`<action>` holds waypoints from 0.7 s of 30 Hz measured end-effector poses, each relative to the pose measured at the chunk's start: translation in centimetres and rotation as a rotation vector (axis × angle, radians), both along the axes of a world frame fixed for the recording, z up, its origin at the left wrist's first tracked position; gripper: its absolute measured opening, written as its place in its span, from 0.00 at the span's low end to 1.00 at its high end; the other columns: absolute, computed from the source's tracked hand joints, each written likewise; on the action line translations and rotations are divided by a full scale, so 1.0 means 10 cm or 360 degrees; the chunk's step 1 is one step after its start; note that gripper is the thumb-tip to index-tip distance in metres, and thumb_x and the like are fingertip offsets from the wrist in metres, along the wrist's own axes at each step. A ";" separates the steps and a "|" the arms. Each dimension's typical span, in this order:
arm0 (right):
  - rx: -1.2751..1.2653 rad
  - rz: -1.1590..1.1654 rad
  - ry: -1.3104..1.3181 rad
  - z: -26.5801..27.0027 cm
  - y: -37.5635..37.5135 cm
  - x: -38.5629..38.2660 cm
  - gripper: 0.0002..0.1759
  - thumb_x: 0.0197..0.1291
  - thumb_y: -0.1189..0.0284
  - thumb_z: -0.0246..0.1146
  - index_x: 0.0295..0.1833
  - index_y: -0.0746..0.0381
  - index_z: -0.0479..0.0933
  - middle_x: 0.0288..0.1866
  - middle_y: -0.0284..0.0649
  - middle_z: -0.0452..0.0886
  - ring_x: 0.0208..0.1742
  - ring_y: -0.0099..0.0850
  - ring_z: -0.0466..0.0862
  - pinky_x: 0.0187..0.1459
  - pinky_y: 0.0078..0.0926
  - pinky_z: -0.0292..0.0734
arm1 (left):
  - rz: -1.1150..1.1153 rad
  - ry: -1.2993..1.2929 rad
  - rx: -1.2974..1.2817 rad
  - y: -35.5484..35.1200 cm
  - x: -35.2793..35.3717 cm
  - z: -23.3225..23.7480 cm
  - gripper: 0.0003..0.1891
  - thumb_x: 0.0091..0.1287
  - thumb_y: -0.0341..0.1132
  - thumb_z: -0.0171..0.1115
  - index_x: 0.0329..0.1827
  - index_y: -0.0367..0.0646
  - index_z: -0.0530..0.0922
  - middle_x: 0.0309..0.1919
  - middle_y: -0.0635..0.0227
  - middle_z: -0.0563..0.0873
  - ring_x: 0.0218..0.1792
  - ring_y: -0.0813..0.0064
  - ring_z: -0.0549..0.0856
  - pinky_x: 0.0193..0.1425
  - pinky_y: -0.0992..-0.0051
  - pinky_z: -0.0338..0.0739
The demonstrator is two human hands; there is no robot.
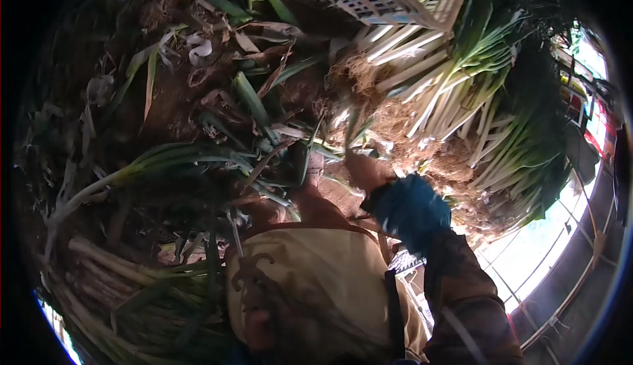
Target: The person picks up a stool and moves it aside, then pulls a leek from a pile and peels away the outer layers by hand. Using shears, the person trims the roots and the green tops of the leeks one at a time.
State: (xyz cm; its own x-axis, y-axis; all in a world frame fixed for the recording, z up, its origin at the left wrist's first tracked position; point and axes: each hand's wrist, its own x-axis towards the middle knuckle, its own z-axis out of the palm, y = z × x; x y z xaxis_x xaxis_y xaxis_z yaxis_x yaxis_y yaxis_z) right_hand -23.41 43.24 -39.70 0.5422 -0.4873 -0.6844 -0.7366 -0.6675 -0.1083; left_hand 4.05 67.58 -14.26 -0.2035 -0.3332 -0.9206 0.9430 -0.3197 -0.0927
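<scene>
My right hand (412, 213), in a blue glove, hangs to the right of my knees. Motion smears its fingers, and a dark patch shows at its left side; whether it grips anything I cannot make out. Just above and right of it lies a big heap of long green onions (455, 85), with white stalks, hairy roots (402, 124) towards me and green tops pointing right. My left hand does not show. A single long green onion (132, 170) lies at the left, apart from both the heap and my hand.
A plastic crate (395, 2) stands beyond the onions. Another pile of long stalks (132, 286) lies at lower left. Cut leaves and dry scraps (257, 104) litter the ground. A light-coloured cloth (316, 273) covers my lap. A fence-like frame (560, 259) runs along the right.
</scene>
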 end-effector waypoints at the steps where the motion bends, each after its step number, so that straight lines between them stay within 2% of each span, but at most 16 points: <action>1: 0.0529 -0.0257 -0.0047 0.33 0.11 0.17 0.21 0.57 0.67 0.56 0.53 0.68 0.68 0.25 0.48 0.77 0.30 0.38 0.82 0.30 0.35 0.76 | 0.0012 0.0061 0.0013 -0.02 0.01 0.01 0.25 0.52 0.39 0.54 0.53 0.35 0.68 0.43 0.57 0.78 0.44 0.62 0.79 0.48 0.67 0.76; 3: 0.1105 -0.0406 -0.0321 0.86 0.42 0.84 0.25 0.52 0.70 0.58 0.56 0.68 0.67 0.31 0.50 0.78 0.36 0.41 0.80 0.36 0.36 0.75 | -0.0146 -0.0016 0.0312 -0.20 -0.05 0.04 0.21 0.49 0.45 0.55 0.39 0.36 0.74 0.30 0.60 0.79 0.32 0.65 0.79 0.36 0.69 0.75; 5: 0.1406 -0.0325 -0.0828 1.15 0.58 1.61 0.31 0.46 0.72 0.61 0.59 0.67 0.66 0.36 0.52 0.78 0.41 0.45 0.79 0.42 0.37 0.74 | -0.0225 0.0042 0.0275 -0.24 0.01 0.06 0.20 0.49 0.44 0.55 0.39 0.36 0.74 0.30 0.61 0.78 0.32 0.65 0.79 0.36 0.69 0.75; 6: 0.1309 -0.0220 -0.1294 1.11 0.58 1.97 0.28 0.46 0.73 0.60 0.57 0.67 0.68 0.35 0.50 0.78 0.39 0.44 0.79 0.40 0.39 0.73 | -0.0247 0.0044 0.0273 -0.29 0.02 0.05 0.20 0.49 0.44 0.55 0.39 0.36 0.74 0.30 0.61 0.78 0.32 0.65 0.79 0.36 0.69 0.75; 7: 0.1206 -0.0100 -0.1577 1.20 0.50 2.25 0.22 0.48 0.73 0.57 0.52 0.65 0.69 0.33 0.49 0.77 0.36 0.44 0.79 0.38 0.39 0.73 | -0.0261 0.0049 0.0274 -0.29 0.02 0.05 0.20 0.49 0.44 0.54 0.39 0.36 0.74 0.30 0.61 0.78 0.32 0.65 0.79 0.36 0.69 0.75; 8: 0.1067 0.0022 -0.1851 1.29 0.41 2.54 0.17 0.51 0.72 0.55 0.48 0.64 0.70 0.30 0.47 0.76 0.33 0.43 0.78 0.35 0.39 0.73 | -0.0270 0.0053 0.0280 -0.28 0.03 0.05 0.20 0.49 0.44 0.54 0.39 0.36 0.74 0.30 0.61 0.78 0.32 0.65 0.79 0.37 0.69 0.75; 9: 0.0955 0.0163 -0.1941 1.44 0.25 2.76 0.10 0.55 0.71 0.52 0.43 0.62 0.70 0.27 0.45 0.74 0.28 0.42 0.78 0.32 0.37 0.74 | -0.0275 0.0056 0.0283 -0.29 0.04 0.04 0.20 0.50 0.44 0.54 0.39 0.36 0.74 0.30 0.61 0.78 0.33 0.65 0.79 0.37 0.69 0.75; 11: 0.1471 -0.0179 -0.2023 1.04 0.13 2.78 0.10 0.49 0.74 0.55 0.38 0.65 0.72 0.35 0.46 0.76 0.37 0.43 0.78 0.37 0.43 0.72 | -0.0293 0.0067 0.0285 -0.31 0.07 -0.02 0.20 0.50 0.44 0.54 0.40 0.36 0.73 0.31 0.61 0.78 0.33 0.65 0.79 0.37 0.69 0.75; 13: 0.1120 -0.0672 -0.1536 0.61 -0.14 2.50 0.08 0.50 0.74 0.55 0.36 0.66 0.73 0.35 0.45 0.77 0.36 0.40 0.79 0.36 0.41 0.73 | -0.0302 0.0067 0.0300 -0.30 0.09 -0.01 0.20 0.50 0.43 0.54 0.40 0.36 0.73 0.31 0.61 0.78 0.33 0.65 0.79 0.37 0.69 0.75; 16: 0.0127 -0.0892 -0.0956 -0.25 -0.45 1.64 0.29 0.46 0.63 0.64 0.56 0.61 0.70 0.42 0.46 0.73 0.44 0.43 0.74 0.42 0.44 0.69 | -0.0298 0.0076 0.0320 -0.26 0.13 -0.05 0.20 0.50 0.43 0.54 0.40 0.36 0.73 0.31 0.61 0.78 0.33 0.65 0.79 0.38 0.69 0.75; 17: -0.0019 -0.0823 -0.0578 -0.29 -0.46 1.41 0.40 0.42 0.59 0.67 0.63 0.57 0.63 0.51 0.48 0.68 0.50 0.47 0.71 0.45 0.48 0.67 | -0.0296 0.0080 0.0323 -0.25 0.14 -0.07 0.20 0.50 0.43 0.54 0.41 0.36 0.73 0.31 0.61 0.78 0.34 0.66 0.79 0.38 0.69 0.75; 18: 0.0090 -0.0897 -0.0382 -0.37 -0.42 1.27 0.46 0.39 0.58 0.70 0.66 0.55 0.58 0.59 0.50 0.62 0.58 0.50 0.66 0.48 0.53 0.65 | -0.0293 0.0084 0.0330 -0.25 0.15 -0.10 0.20 0.50 0.43 0.54 0.41 0.36 0.73 0.32 0.61 0.78 0.34 0.66 0.79 0.38 0.69 0.75; 21: -0.0011 -0.0910 -0.0145 -0.60 -0.05 1.27 0.49 0.39 0.56 0.70 0.68 0.56 0.55 0.65 0.52 0.55 0.62 0.52 0.63 0.50 0.56 0.64 | -0.0290 0.0088 0.0345 -0.22 0.20 -0.15 0.20 0.51 0.42 0.54 0.41 0.36 0.73 0.32 0.61 0.78 0.34 0.66 0.79 0.39 0.69 0.75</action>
